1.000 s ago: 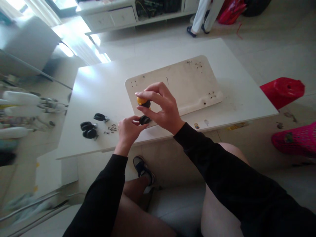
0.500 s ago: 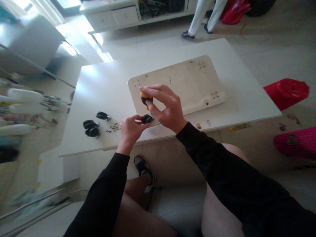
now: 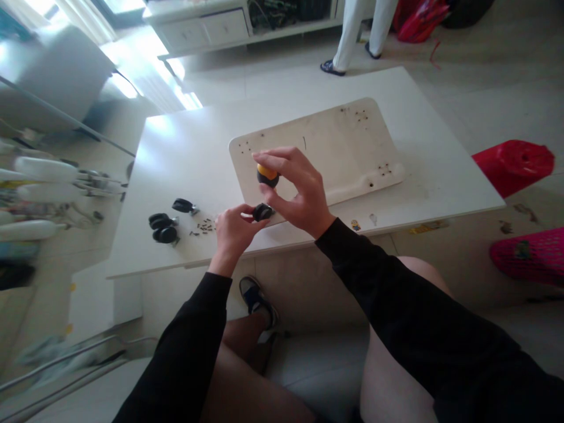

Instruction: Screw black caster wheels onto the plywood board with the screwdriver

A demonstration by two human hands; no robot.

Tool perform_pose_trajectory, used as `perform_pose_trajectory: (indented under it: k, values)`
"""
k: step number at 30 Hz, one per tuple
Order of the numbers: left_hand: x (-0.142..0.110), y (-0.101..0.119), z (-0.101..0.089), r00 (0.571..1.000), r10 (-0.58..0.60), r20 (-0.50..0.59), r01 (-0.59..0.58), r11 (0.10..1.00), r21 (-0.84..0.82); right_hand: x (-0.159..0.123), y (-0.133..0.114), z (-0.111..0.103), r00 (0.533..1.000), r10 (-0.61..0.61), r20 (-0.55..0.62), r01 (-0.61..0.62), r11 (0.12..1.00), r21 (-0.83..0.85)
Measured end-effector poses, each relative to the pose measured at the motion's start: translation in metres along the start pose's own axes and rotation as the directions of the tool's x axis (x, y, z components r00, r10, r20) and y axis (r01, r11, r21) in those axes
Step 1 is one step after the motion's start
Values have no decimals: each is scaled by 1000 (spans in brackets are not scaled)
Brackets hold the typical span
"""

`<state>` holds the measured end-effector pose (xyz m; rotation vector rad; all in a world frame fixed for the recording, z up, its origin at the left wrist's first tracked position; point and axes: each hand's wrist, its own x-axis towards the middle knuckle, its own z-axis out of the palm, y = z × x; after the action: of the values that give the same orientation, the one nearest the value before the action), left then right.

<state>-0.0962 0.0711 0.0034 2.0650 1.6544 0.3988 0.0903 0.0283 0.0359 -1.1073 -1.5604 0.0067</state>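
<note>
My right hand (image 3: 297, 185) is closed around the yellow and black handle of a screwdriver (image 3: 267, 175), above the near left corner of a pale flat panel (image 3: 326, 153). The screwdriver's tip is hidden. Just below it, my left hand (image 3: 238, 229) grips a black caster wheel (image 3: 262, 212) between thumb and fingers at that corner. Small screw holes show at the panel's other corners. Left of my left hand lie several small screws (image 3: 205, 226). Farther left, three more black casters rest on the table, one of them a caster (image 3: 183, 205) standing apart.
The white table (image 3: 185, 141) has its near edge just before my knees. A red stool-like object (image 3: 513, 167) and a pink basket (image 3: 529, 255) stand to the right. Beyond the table, a person's legs (image 3: 350, 35) in white trousers stand near a white cabinet (image 3: 202, 29).
My right hand and the screwdriver handle have shifted slightly, and the handle's top now tilts more toward me. My left hand keeps the caster in place. The standing person's feet moved a little.
</note>
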Motion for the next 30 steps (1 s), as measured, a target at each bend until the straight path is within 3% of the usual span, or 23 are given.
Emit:
perform_pose_trajectory:
  k: [14, 22, 30]
  values:
    - [0, -1, 0, 1000, -13, 7, 13, 1000, -14, -1, -1, -3, 998, 54, 17, -54, 998, 28]
    - [0, -9, 2, 999, -24, 24, 25, 999, -30, 0, 9, -8, 962, 143, -232, -117, 985, 123]
    - [0, -7, -1, 999, -29, 32, 30, 998, -52, -2, 26, -8, 928, 149, -341, -124, 988, 96]
